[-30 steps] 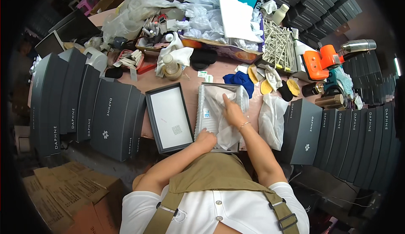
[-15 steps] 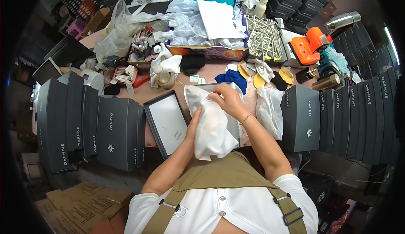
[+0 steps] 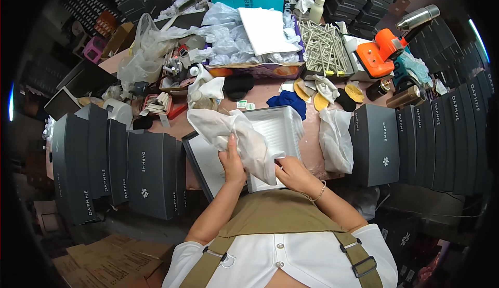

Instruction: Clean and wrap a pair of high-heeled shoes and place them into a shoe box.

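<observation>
I hold a crumpled sheet of white wrapping paper (image 3: pixel 234 135) lifted over an open white box (image 3: pixel 278 132) on the pinkish table. My left hand (image 3: pixel 232 162) grips the paper from below near its middle. Lower down, my right hand (image 3: pixel 291 172) pinches the paper's near corner, at the front edge of the box. The box's dark lid (image 3: pixel 208 166) lies upturned just left of it, partly hidden by my left arm.
Dark grey boxes stand on edge in rows at left (image 3: pixel 130 168) and right (image 3: pixel 405 142). A plastic bag (image 3: pixel 335 140) lies right of the white box. Behind are a blue cloth (image 3: pixel 287 102), an orange tool (image 3: pixel 382 51), tissue, bottles and clutter.
A second ago both hands pressed the paper flat in the box. Since then they have lifted it out and swung it up and to the left, uncovering the box's white inside.
</observation>
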{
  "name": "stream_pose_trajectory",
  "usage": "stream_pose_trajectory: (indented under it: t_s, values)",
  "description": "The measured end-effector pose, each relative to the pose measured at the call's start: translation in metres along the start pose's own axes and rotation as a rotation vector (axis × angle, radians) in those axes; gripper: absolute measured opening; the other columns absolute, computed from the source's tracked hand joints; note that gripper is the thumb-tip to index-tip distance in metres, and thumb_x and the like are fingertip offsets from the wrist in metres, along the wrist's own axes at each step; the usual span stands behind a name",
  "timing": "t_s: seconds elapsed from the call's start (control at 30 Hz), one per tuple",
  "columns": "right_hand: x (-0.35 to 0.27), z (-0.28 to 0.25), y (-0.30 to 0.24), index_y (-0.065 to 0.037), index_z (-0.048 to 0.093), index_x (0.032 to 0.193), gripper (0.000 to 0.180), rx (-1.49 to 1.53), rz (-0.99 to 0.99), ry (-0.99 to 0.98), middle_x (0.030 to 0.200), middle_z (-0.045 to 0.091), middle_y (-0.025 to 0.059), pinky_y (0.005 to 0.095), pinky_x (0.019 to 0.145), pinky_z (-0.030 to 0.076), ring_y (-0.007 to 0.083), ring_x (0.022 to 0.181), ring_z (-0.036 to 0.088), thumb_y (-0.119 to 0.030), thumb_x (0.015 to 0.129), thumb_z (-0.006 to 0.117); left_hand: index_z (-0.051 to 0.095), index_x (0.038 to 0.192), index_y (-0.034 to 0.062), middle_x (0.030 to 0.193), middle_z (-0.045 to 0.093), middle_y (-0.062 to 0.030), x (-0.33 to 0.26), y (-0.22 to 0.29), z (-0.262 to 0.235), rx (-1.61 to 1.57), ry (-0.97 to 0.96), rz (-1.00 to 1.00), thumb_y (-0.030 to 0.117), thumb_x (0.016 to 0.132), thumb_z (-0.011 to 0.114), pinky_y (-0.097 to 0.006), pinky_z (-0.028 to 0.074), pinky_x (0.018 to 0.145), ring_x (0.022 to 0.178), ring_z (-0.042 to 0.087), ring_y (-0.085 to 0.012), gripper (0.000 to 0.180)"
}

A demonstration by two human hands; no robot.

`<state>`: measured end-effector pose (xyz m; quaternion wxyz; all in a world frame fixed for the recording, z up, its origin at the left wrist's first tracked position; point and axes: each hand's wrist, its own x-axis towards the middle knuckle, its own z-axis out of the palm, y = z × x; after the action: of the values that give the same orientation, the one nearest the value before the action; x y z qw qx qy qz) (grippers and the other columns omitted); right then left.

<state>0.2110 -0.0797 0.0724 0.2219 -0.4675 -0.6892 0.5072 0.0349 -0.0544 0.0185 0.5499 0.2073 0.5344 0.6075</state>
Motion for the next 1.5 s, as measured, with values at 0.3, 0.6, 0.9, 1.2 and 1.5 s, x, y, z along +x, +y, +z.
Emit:
stream_pose_trajectory:
  t_s: [0.3,0.6,0.9,1.2,1.5]
  values:
    - [-0.024,0.003,0.059,-0.001,0.049,0.118,0.061,1.036,0.207,0.106,0.1,0.061,0.0089,0.0293,0.065,0.052,0.0153,0.075,0.062,-0.053,0.088,0.056,0.056,0.114,0.011,0.122,0.053,-0.0051,-0.005,0.019,-0.017,-0.197,-0.086,-0.185,0.068,0.09,0.032,-0.04,0.025,0.104,0.123,0.038,-0.0182,0.066]
    - [-0.05,-0.024,0.072,0.003,0.042,0.133,0.081,0.885,0.127,0.186,0.119,0.057,0.0067,0.0282,0.093,0.043,0.0155,0.107,0.054,-0.059,0.083,0.059,0.055,0.1,0.0133,0.103,0.063,-0.0015,0.063,0.044,0.002,-0.4,-0.27,-0.153,0.019,0.096,0.052,-0.034,0.046,0.085,0.094,0.059,-0.0161,0.007]
    - [-0.06,-0.048,0.086,0.004,0.054,0.12,0.067,1.063,0.063,0.174,0.105,0.064,0.0078,0.0318,0.08,0.052,0.0159,0.093,0.062,-0.053,0.085,0.059,0.055,0.104,0.0124,0.106,0.062,-0.0041,0.071,0.15,0.05,-0.568,-0.272,0.326,0.02,0.097,0.051,-0.035,0.046,0.092,0.101,0.058,-0.0173,0.011]
    - [-0.078,-0.116,0.094,0.005,0.061,0.102,0.036,0.455,0.332,0.843,0.088,0.064,0.007,0.0269,0.064,0.055,0.0133,0.072,0.063,-0.028,0.089,0.063,0.06,0.087,0.0022,0.078,0.06,-0.0168,-0.01,0.026,0.028,1.253,-0.927,0.723,0.011,0.082,0.058,-0.046,0.048,0.067,0.072,0.059,-0.0371,0.01]
    - [-0.093,-0.168,0.03,0.003,0.065,0.101,0.038,-0.175,0.158,0.57,0.083,0.069,0.0138,0.0284,0.07,0.051,0.017,0.076,0.065,-0.026,0.078,0.072,0.054,0.12,-0.0042,0.117,0.058,-0.0187,-0.003,0.08,0.051,0.762,-0.774,0.655,0.022,0.085,0.065,-0.033,0.048,0.085,0.101,0.059,-0.0257,0.046]
